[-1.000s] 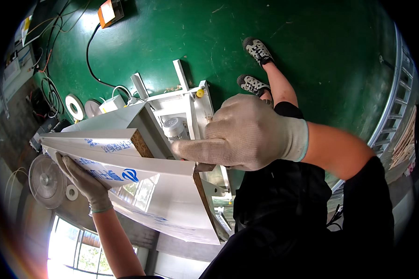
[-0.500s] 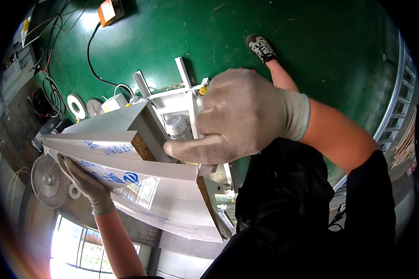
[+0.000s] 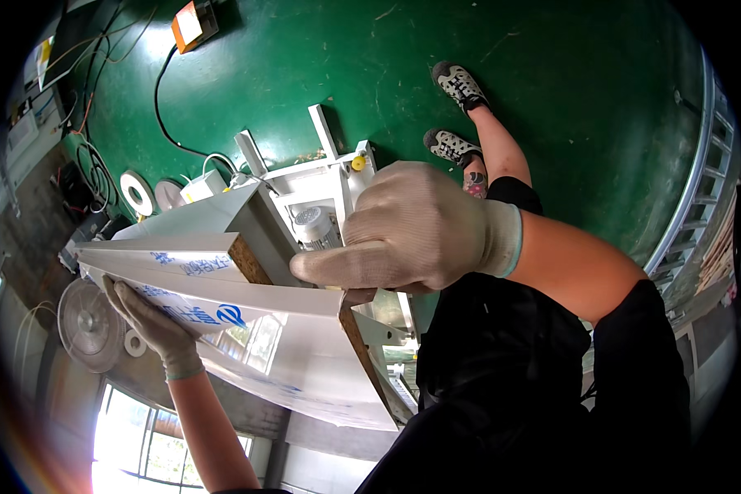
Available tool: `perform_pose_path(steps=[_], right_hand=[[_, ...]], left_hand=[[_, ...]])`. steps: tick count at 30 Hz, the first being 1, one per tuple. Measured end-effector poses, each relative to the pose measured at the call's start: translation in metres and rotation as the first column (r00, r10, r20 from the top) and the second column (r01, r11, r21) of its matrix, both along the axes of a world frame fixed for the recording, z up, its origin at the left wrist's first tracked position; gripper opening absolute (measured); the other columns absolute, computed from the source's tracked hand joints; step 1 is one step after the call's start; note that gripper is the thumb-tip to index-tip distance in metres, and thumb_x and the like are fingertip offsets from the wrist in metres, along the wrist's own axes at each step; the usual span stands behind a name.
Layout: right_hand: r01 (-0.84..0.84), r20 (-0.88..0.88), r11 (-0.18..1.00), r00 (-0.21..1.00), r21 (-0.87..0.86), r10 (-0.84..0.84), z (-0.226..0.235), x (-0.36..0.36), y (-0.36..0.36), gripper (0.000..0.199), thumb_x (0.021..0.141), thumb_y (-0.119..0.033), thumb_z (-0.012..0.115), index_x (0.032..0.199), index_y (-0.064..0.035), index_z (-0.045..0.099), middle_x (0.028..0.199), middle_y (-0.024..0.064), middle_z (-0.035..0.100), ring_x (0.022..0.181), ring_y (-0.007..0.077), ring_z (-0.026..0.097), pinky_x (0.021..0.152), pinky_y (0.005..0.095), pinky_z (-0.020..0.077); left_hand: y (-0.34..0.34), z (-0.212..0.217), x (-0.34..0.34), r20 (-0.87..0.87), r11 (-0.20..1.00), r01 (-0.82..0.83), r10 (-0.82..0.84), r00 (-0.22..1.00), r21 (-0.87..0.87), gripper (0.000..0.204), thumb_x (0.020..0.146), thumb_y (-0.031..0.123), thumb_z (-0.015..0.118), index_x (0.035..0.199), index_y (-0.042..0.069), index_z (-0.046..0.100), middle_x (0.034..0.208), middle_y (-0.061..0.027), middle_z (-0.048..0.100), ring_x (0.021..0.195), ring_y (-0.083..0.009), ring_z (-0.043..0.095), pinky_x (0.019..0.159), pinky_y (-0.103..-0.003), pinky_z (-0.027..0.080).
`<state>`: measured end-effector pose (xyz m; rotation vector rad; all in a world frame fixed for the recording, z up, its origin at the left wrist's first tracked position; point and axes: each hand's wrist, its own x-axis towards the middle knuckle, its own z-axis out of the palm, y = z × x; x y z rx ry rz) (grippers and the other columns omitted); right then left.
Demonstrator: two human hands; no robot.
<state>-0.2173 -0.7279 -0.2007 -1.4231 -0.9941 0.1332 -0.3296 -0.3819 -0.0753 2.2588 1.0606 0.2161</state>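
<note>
Two gloved hands grip a white laminated board above the green floor: the left hand, at eight o'clock, cups its printed edge, the right hand, at centre, clamps its near end over a white machine

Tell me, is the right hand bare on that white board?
No, the right hand wears a light knit glove as it grips the top edge of the white board.

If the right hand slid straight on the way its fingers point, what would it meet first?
The right hand points leftward along the white panel. It would probably first meet the brown cut end of the upper white board, though depth is unclear.
</note>
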Motion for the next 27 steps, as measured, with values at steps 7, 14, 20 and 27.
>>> perform_pose_path(steps=[7,14,20,27], right_hand=[[-0.004,0.054,0.996,0.999,0.084,-0.001,-0.009,0.005,0.01,0.048,0.088,-0.036,0.077,0.129,-0.0142,0.068,0.06,-0.0038,0.054,0.051,0.0123,0.055,0.046,0.03,0.042],[-0.124,0.41,0.974,0.891,-0.189,0.193,0.014,0.061,-0.001,0.02,0.089,-0.02,0.066,0.109,-0.0181,0.063,0.054,-0.0024,0.052,0.046,0.0177,0.06,0.039,0.0349,0.0416],[-0.082,0.05,0.996,0.995,-0.019,0.082,0.003,0.018,0.001,0.026,0.087,-0.019,0.068,0.112,-0.0176,0.064,0.059,-0.002,0.054,0.052,0.0173,0.061,0.043,0.0337,0.0443],[-0.009,0.01,0.994,1.0,0.11,0.008,-0.01,0.006,0.017,0.034,0.087,-0.021,0.071,0.12,-0.0201,0.064,0.062,-0.0013,0.057,0.053,0.0186,0.061,0.044,0.0341,0.0454]], left_hand=[[0.006,0.0,-0.003,-0.044,1.0,0.03,-0.029,0.999,0.006,0.065,0.111,0.045,0.034,0.159,0.002,0.029,0.161,-0.0171,0.032,0.147,-0.0287,0.036,0.123,-0.043,0.03],[-0.004,0.002,0.003,-0.046,0.999,0.034,-0.033,0.998,0.032,0.067,0.111,0.045,0.033,0.159,0.0,0.028,0.162,-0.0187,0.031,0.148,-0.0299,0.035,0.124,-0.043,0.029],[0.001,0.001,0.001,-0.028,1.0,0.003,-0.002,1.0,0.021,0.066,0.111,0.045,0.034,0.159,0.0,0.029,0.163,-0.0186,0.03,0.149,-0.0294,0.034,0.124,-0.043,0.029],[-0.005,0.0,0.004,-0.007,1.0,-0.015,0.015,1.0,-0.011,0.066,0.111,0.044,0.036,0.159,0.001,0.028,0.163,-0.0169,0.03,0.148,-0.0287,0.034,0.123,-0.043,0.03]])
